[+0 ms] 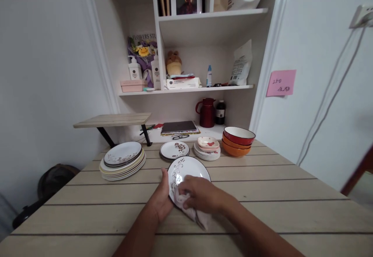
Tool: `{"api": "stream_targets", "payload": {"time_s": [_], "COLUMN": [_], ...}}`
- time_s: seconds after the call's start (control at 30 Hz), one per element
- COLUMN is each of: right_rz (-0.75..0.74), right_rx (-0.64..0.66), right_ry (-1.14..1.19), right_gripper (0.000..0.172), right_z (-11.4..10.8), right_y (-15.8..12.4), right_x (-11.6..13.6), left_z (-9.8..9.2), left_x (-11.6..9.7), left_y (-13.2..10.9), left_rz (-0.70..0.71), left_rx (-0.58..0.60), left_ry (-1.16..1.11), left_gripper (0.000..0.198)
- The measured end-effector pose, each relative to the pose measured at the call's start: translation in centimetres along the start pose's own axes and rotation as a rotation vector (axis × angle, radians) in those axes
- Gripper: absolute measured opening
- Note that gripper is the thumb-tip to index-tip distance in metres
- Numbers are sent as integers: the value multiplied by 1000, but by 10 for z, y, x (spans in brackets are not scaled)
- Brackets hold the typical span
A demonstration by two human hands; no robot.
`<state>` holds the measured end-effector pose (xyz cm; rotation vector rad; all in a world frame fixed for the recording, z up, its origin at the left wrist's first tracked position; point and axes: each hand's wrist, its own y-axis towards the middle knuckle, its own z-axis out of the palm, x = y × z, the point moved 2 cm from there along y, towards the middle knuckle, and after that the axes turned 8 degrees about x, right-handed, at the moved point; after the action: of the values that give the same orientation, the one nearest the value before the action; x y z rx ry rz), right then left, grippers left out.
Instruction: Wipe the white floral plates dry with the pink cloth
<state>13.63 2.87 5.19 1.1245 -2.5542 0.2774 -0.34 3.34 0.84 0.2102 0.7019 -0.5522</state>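
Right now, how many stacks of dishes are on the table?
4: large plates left, patterned plates centre, small white plates, bowls right. None looks hidden.

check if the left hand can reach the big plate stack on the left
Probably yes: nothing stands on the table between the left hand and the plate stack, but that hand holds a floral plate.

- Floral plate (pixel 189 168): was white, with a thin dark rim and brown flower sprigs.
- Cloth (pixel 202 217): was plain white.
- Large plate stack (pixel 122 160): top plate was white with brown sprigs; the lower ones were cream.
- Small plate stack (pixel 174 150): showed the same brown floral print.
- Bowls (pixel 237 140): top one was red outside and white inside; those beneath were orange.
- Jug (pixel 206 112): was dark red.
- Sticky note (pixel 281 83): was pink.
- Table (pixel 262 187): was pale wood with dark seams.
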Motion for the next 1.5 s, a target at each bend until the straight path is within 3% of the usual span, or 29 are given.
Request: {"api": "stream_targets", "payload": {"time_s": [0.17,0.33,0.43,0.53,0.63,0.73,0.8,0.9,1.07,1.2,1.3,1.37,1.5], "right_rz": [98,310,419,478,386,187,76,47,162,314,455,499,438], "right_rx": [-329,-492,-448,-256,-34,88,89,-53,-346,-468,-435,-332,-94], "right_ry": [-23,-111,-161,-183,-155,-80,-16,60,22,-57,-113,-135,-145], "right_gripper": [22,21,21,21,23,26,28,27,25,22,23,25,24], "right_z": [-2,-22,-30,-31,-26,-16,-8,1,-6,-23,-30,-31,-27], "right_y": [22,16,2,-11,-17,-13,-6,8,25,19,6,-2,-12], "right_x": [5,-19,-34,-43,-39,-22,-9,2,1,-17,-35,-45,-48], "left_z": [6,4,-1,-5,-6,-5,-4,-1,3,3,1,0,3], "left_x": [0,2,2,3,3,2,0,-2,-1,1,2,3,4], "left_y": [-1,1,2,2,2,2,1,-1,0,2,2,0,-2], "left_rz": [21,21,4,29,33,18,22,7,15,37,49,73,98], "left_rx": [-42,-27,-2,-12,-17,21,28,-5,-20,30,13,-29,-77], "left_ry": [8,28,27,17,-3,-31,-26,-5,-20,-40,-30,-16,1], "left_gripper": [66,65,70,74,78,77,73,71,65,64,69,71,71]}}
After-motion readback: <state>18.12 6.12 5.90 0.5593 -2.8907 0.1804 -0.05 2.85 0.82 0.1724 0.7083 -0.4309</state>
